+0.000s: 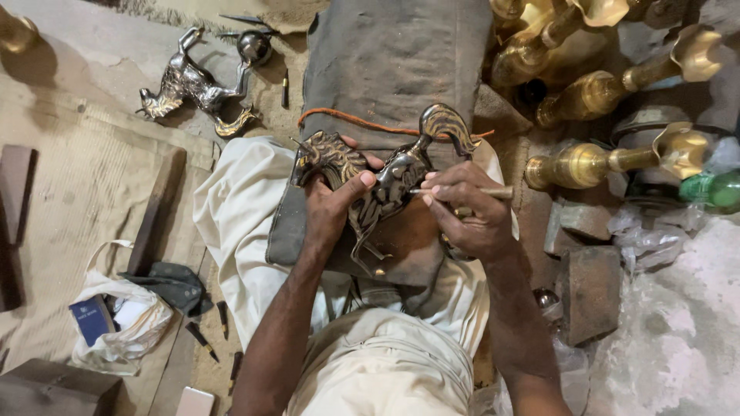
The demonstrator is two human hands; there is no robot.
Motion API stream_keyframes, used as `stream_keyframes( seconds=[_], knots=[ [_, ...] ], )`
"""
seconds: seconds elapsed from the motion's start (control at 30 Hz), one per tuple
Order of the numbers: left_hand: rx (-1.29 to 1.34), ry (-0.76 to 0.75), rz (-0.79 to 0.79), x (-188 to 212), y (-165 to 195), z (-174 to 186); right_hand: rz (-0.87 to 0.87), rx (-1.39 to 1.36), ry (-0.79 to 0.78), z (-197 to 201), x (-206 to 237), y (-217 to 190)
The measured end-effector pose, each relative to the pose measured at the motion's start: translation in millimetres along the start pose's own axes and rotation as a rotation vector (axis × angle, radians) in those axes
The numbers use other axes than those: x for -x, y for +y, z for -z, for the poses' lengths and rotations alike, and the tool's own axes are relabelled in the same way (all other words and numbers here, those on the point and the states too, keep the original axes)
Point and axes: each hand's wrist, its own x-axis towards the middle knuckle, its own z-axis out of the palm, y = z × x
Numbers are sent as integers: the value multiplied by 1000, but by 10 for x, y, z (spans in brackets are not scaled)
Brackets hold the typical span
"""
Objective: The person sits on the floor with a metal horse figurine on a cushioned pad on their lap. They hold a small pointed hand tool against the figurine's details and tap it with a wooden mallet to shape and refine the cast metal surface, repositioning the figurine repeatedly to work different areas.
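A dark metal horse figurine (389,181) with brass highlights lies across a grey cloth pad (385,54) on my lap. My left hand (333,206) grips it at the neck, just behind the head. My right hand (469,212) holds a thin engraving tool (462,191), with its tip against the horse's body near the raised tail. An orange cord (354,122) runs across the pad behind the horse.
A second, silvery horse figurine (193,85) lies on the floor at the upper left beside a round metal ball (254,46). Several brass goblet-shaped pieces (609,158) lie at the upper right. Bricks (590,293), a green bottle (713,191), a white bag (123,323) and small chisels (202,339) surround me.
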Motion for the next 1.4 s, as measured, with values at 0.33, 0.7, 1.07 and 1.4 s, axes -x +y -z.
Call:
stream_keyframes(
  seconds=[0.33,0.7,1.07,1.4],
  knots=[
    [49,-5,23,5,4,-6,27,27,-50,45,-102,-18],
    [81,-34,64,-13,31,47,328,220,-349,161,-502,54],
    [24,-40,34,-10,31,57,323,243,-408,177,-590,10],
    [38,-35,5,-1,12,62,246,247,-294,81,-491,-52]
  ],
)
